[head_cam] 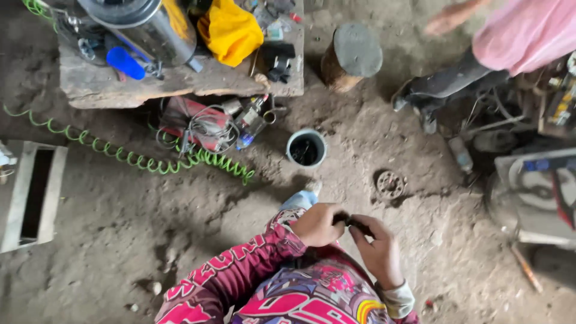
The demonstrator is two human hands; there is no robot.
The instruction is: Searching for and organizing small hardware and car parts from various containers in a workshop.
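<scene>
A small dark part, partly hidden, is pinched between both hands' fingers above the dirt floor.

Head camera, looking steeply down

It looks from above the person's hands, close in, down onto the dirt floor, the bench far.

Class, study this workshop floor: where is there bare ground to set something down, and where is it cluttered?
Bare dirt lies between the green coiled hose and the left hand, and right of the round metal part. Crowded: the wooden bench and the tangle of wires beneath it.
</scene>
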